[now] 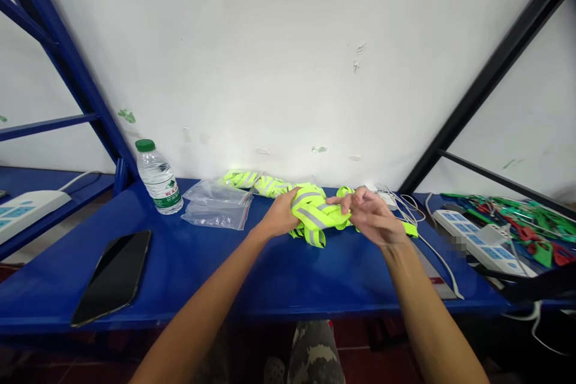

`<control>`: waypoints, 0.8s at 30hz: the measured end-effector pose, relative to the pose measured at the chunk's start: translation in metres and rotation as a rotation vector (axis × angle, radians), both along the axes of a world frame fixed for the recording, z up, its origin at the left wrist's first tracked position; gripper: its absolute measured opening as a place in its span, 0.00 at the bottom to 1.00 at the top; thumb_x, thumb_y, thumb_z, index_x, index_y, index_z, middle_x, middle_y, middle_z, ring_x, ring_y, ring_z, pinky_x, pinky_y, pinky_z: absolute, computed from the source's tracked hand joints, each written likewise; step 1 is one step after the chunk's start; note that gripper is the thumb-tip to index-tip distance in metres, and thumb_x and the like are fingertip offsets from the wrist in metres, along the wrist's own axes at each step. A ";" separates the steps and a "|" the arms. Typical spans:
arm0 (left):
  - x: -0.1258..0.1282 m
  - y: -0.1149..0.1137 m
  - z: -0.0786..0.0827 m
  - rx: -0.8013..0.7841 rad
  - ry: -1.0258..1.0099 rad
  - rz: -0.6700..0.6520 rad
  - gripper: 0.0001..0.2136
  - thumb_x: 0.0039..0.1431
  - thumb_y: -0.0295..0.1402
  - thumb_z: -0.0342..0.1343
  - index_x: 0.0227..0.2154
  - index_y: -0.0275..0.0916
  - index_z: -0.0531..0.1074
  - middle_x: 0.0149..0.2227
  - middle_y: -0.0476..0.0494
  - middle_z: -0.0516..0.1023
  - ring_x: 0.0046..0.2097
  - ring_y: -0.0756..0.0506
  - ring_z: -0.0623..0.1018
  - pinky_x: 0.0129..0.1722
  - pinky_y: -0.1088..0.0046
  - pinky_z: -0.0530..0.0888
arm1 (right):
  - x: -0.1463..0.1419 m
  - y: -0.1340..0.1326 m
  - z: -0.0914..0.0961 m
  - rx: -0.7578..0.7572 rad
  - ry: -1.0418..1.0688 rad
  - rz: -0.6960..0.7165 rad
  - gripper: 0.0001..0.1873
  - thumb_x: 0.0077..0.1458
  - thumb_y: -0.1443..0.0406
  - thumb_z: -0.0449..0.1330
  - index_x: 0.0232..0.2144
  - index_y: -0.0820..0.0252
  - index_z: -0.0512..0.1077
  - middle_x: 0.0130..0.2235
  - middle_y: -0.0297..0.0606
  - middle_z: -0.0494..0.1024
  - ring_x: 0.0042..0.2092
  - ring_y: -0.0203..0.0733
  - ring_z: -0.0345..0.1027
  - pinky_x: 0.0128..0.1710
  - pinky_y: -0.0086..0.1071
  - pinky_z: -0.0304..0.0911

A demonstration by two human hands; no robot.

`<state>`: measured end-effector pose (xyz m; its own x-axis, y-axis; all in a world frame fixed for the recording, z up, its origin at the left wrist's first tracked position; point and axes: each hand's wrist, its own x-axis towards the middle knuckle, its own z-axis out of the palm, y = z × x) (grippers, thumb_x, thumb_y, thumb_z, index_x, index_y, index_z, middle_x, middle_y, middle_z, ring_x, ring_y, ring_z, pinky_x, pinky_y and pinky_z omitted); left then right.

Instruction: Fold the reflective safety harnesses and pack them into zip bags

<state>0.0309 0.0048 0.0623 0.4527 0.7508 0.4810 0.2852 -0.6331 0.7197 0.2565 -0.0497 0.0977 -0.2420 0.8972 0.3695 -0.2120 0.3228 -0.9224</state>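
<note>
The left hand (281, 213) curls its fingers over a bunched hi-vis reflective vest (312, 216) at twelve o'clock, while the right hand (371, 216) spreads its fingers on top. The limp, light fabric grips best at its reflective bands. Plastic zip bags (216, 207) lie beyond at eleven o'clock.

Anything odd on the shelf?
A loose white cable runs from behind the right hand across the blue shelf toward its front edge. It looks stray, lying untidily right beside the hand.
</note>
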 end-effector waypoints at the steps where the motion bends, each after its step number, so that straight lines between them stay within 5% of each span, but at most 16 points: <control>1: 0.002 -0.003 0.000 0.095 0.016 0.062 0.23 0.49 0.25 0.57 0.51 0.38 0.70 0.51 0.38 0.76 0.51 0.39 0.75 0.53 0.60 0.71 | 0.003 0.000 0.002 -0.024 -0.006 -0.019 0.16 0.43 0.54 0.70 0.30 0.52 0.70 0.36 0.38 0.77 0.52 0.54 0.70 0.48 0.47 0.65; 4: 0.009 -0.013 -0.003 0.340 0.087 0.208 0.25 0.47 0.21 0.52 0.51 0.38 0.69 0.51 0.37 0.76 0.54 0.39 0.73 0.56 0.59 0.69 | 0.004 0.005 0.004 -0.066 -0.212 -0.141 0.15 0.47 0.53 0.68 0.33 0.55 0.74 0.41 0.40 0.77 0.45 0.48 0.72 0.43 0.40 0.67; 8: 0.015 -0.021 -0.011 0.549 0.127 0.396 0.26 0.45 0.19 0.49 0.50 0.39 0.69 0.50 0.39 0.76 0.55 0.39 0.72 0.58 0.59 0.66 | -0.005 0.010 0.002 -0.017 -0.617 -0.113 0.18 0.40 0.56 0.71 0.32 0.59 0.75 0.34 0.37 0.77 0.37 0.42 0.71 0.38 0.35 0.67; 12: 0.015 -0.022 -0.020 0.604 0.142 0.536 0.26 0.46 0.21 0.52 0.52 0.38 0.67 0.49 0.37 0.75 0.52 0.38 0.71 0.56 0.58 0.66 | -0.012 0.011 -0.005 0.187 -0.803 -0.199 0.10 0.43 0.61 0.67 0.28 0.58 0.73 0.32 0.34 0.75 0.35 0.40 0.67 0.38 0.35 0.65; 17: 0.012 -0.020 -0.022 0.528 0.202 0.582 0.23 0.50 0.25 0.56 0.52 0.38 0.68 0.46 0.36 0.73 0.50 0.37 0.70 0.54 0.57 0.66 | -0.019 0.011 -0.013 0.422 -0.815 -0.247 0.08 0.45 0.68 0.62 0.31 0.58 0.69 0.43 0.39 0.73 0.43 0.43 0.68 0.44 0.36 0.64; 21: 0.004 -0.018 -0.015 0.342 0.285 0.354 0.30 0.49 0.27 0.59 0.58 0.38 0.65 0.49 0.36 0.71 0.52 0.37 0.69 0.54 0.57 0.66 | -0.020 0.012 -0.019 0.569 -1.006 -0.397 0.08 0.48 0.73 0.58 0.32 0.59 0.69 0.39 0.40 0.73 0.40 0.44 0.68 0.40 0.37 0.64; 24: -0.008 -0.021 -0.005 0.032 0.147 0.116 0.46 0.41 0.34 0.68 0.64 0.38 0.54 0.53 0.34 0.69 0.54 0.37 0.70 0.56 0.58 0.66 | -0.015 0.014 -0.023 0.784 -1.231 -0.572 0.12 0.52 0.77 0.53 0.36 0.62 0.72 0.42 0.47 0.74 0.44 0.49 0.67 0.43 0.40 0.63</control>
